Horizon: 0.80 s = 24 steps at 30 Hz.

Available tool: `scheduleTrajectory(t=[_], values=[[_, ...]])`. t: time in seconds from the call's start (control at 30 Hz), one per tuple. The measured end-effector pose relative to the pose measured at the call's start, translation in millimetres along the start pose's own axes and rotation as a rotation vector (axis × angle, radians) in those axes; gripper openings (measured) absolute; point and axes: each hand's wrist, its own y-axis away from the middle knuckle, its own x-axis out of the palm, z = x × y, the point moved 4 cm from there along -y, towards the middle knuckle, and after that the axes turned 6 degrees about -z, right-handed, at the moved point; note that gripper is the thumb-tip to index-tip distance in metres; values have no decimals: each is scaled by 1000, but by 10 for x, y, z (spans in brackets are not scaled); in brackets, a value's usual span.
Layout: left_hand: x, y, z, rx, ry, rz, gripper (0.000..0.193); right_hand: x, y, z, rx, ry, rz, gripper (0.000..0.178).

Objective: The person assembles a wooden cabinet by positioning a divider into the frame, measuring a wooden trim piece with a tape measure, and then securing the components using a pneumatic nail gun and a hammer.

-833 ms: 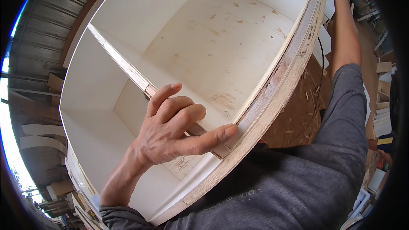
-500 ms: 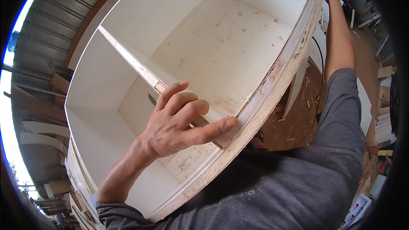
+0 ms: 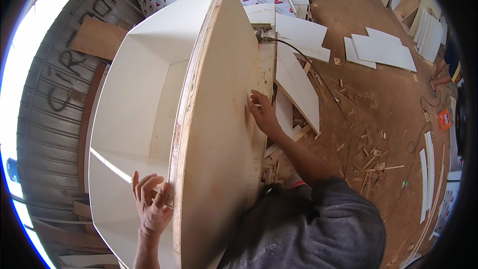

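A large white box-shaped cabinet (image 3: pixel 134 77) lies with its open side up, its raw wood side edge (image 3: pixel 191 99) running down the middle of the view. A thin divider (image 3: pixel 113 165) crosses inside it. My left hand (image 3: pixel 152 209) is at the divider's near end, by that edge, its fingers loosely bent and apart, holding nothing. On the cabinet's outer side panel (image 3: pixel 224 94), my right hand (image 3: pixel 264 114) is at or very near the surface, fingers slightly curled and apart. Whether its fingertips press the panel is hard to see.
A metal tool (image 3: pixel 262 31) with a black hose (image 3: pixel 303 56) rests on the worktop (image 3: pixel 266 69) beside the panel. White boards (image 3: pixel 383 52) and wood scraps (image 3: pixel 371 162) lie on the brown floor. Another person's leg (image 3: pixel 438 77) shows at far right.
My view has swung right, bringing the outer panel and floor into sight. My right hand has come from the far corner down to the outer panel. My left hand's fingers have lifted and spread.
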Motion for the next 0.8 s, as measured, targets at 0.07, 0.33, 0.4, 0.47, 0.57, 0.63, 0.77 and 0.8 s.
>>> scheduleTrajectory(t=[0.07,0.33,0.4,0.47,0.57,0.63,0.77,0.8], values=[[-6,-32,-12,-17,-8,14,98,-41,48,-116,51,0,58,43],[-12,-36,-23,-107,-95,93,72,-627,-1667,-571,-95,383,-31,31],[-35,-18,-19,-145,-91,119,56,-580,-2307,-688,-176,536,7,32],[-28,17,-14,-185,-113,196,50,-429,-2821,-754,-327,807,154,36],[-30,-214,-67,-168,-113,216,42,-331,-3531,-1056,-498,907,304,41],[-31,-272,-113,-246,-102,230,43,-49,-3689,-1189,-531,966,508,46],[-78,-448,-138,-244,-215,374,30,299,-3877,-1282,-485,1176,850,60],[-93,-206,-122,-392,-227,431,45,295,-3940,-1311,-533,1139,829,58]])
